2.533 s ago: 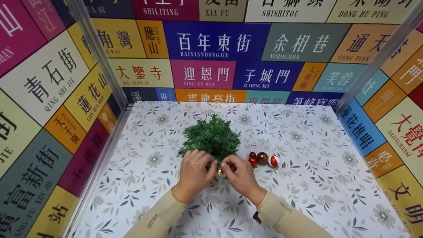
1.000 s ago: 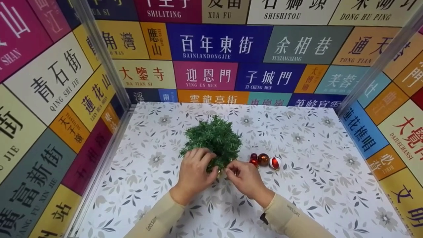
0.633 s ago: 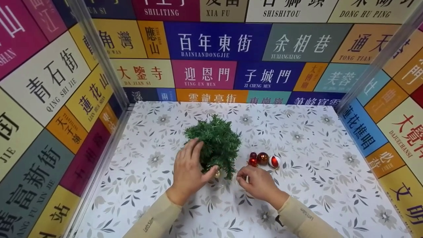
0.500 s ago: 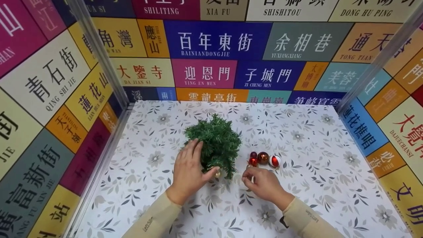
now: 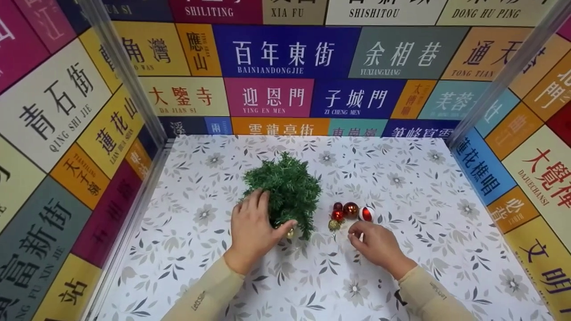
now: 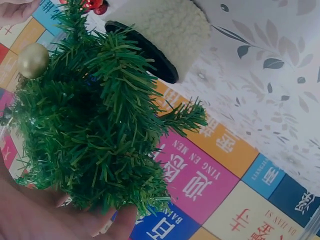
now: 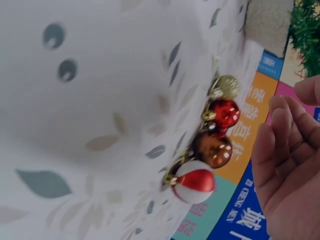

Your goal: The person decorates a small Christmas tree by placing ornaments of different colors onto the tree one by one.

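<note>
Your left hand (image 5: pixel 252 229) grips the small tree (image 5: pixel 284 191) mid-surface; your right hand (image 5: pixel 376 243), fingers loosely curled and holding nothing, hovers just near of the baubles (image 5: pixel 350 212) right of the tree. Keep the tree steady and pinch one bauble by its cap. Only the left wrist view shows the gold bauble (image 6: pixel 33 60) hung on a branch and the tree's fleece base (image 6: pixel 165 30).

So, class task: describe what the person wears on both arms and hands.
Both hands, left hand and right hand, are bare. Each arm wears a snug beige long sleeve ending at the wrist, with small dark lettering printed near the cuff. No rings or watch show.
</note>
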The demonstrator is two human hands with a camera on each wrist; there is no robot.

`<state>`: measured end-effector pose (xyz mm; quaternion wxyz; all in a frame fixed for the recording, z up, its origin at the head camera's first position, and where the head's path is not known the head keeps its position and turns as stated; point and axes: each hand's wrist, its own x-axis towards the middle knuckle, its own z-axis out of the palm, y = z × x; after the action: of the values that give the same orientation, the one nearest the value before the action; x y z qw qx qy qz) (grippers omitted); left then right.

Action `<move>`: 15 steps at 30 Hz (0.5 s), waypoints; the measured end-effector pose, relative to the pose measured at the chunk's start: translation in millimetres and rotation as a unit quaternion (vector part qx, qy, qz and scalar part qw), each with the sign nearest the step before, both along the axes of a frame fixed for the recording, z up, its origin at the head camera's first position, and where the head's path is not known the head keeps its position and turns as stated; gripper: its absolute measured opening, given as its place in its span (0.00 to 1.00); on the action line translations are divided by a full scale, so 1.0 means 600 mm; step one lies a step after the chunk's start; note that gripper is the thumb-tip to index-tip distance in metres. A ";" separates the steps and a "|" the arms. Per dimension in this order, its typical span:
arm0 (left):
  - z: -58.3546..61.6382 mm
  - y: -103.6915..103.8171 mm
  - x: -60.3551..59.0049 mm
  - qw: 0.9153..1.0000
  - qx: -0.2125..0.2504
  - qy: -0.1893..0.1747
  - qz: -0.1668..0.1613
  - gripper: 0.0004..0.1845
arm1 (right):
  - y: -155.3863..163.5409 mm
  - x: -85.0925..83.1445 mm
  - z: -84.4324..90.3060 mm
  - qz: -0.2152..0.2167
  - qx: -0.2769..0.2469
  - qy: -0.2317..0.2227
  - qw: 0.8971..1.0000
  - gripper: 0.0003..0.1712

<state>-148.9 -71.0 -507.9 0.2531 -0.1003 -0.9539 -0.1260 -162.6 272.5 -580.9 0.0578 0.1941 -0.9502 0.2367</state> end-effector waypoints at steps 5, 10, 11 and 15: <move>0.002 0.001 0.001 1.000 -0.004 -0.018 0.009 0.55 | 0.023 -0.009 -0.011 -0.017 0.012 -0.019 1.000 0.06; 0.001 0.002 0.000 1.000 -0.010 -0.026 0.012 0.56 | 0.051 -0.021 -0.021 -0.057 -0.002 -0.003 0.998 0.10; 0.001 0.003 0.000 0.999 -0.009 -0.029 0.012 0.56 | 0.058 -0.024 -0.023 -0.070 -0.006 0.000 0.998 0.10; 0.001 0.003 0.000 0.999 -0.009 -0.035 0.009 0.56 | 0.085 -0.038 -0.031 -0.117 -0.018 -0.002 0.993 0.12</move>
<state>-149.2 -69.1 -507.1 0.2196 -0.0893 -0.9642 -0.1187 -185.3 323.2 -599.3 0.0863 0.0800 -0.9622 0.2454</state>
